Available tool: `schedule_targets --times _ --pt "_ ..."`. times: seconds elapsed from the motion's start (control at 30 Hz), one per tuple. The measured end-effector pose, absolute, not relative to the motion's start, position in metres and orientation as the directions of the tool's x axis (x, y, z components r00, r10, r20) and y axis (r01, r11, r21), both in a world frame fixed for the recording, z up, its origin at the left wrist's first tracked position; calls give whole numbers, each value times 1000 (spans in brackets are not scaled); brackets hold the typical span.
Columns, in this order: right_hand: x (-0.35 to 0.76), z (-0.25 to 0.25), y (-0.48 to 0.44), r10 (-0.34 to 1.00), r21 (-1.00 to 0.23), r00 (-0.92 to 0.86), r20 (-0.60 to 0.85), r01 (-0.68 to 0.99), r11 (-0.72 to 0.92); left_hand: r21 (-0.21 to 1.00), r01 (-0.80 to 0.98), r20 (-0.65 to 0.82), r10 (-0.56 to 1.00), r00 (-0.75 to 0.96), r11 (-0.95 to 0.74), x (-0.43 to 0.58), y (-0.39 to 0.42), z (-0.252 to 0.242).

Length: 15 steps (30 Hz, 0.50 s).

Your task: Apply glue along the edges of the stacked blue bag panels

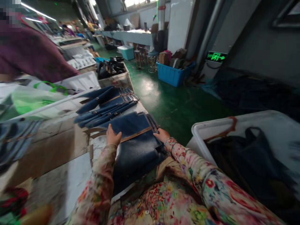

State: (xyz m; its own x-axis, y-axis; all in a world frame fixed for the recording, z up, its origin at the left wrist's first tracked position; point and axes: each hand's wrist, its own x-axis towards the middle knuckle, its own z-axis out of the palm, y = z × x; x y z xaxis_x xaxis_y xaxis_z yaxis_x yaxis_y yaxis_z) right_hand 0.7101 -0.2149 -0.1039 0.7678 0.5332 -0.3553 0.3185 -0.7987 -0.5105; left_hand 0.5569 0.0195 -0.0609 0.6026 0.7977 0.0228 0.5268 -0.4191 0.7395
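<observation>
A dark blue, leather-like panel with a tan strip across it lies flat on the worktable in front of me. My left hand rests at its left edge, thumb and index finger spread apart. At the right edge, near the end of the tan strip, my right hand is closed, fingers pinching the layered edge of the panel. Just beyond, a row of folded dark blue pieces overlaps on the table. Whether several layers lie under the panel I cannot tell for sure.
A white bin of dark material stands close on my right. Left are cardboard, more blue pieces and a person in a purple sleeve. A box of black items and a blue crate stand beyond.
</observation>
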Motion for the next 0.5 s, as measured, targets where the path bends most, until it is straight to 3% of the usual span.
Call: schedule_targets --times 0.1,0.17,0.27,0.43,0.47,0.5 --pt "710 -96 -215 518 -479 764 -385 314 -820 537 405 -123 407 905 -740 557 -33 -78" --pt "710 -85 -214 514 -455 756 -405 321 -831 350 389 -309 287 907 -852 553 -67 -92" --pt "715 -52 -219 546 -440 734 -404 367 -819 140 436 -410 348 843 -889 547 -99 -102" --pt "766 28 -300 606 -493 778 -164 467 -734 104 448 -415 370 831 -888 545 -106 -93" --pt "780 40 -330 534 -472 841 -82 439 -764 105 452 -417 373 829 -886 545 -106 -90" --pt "793 48 -363 332 -407 941 65 328 -852 104 455 -422 375 825 -884 545 -106 -88"
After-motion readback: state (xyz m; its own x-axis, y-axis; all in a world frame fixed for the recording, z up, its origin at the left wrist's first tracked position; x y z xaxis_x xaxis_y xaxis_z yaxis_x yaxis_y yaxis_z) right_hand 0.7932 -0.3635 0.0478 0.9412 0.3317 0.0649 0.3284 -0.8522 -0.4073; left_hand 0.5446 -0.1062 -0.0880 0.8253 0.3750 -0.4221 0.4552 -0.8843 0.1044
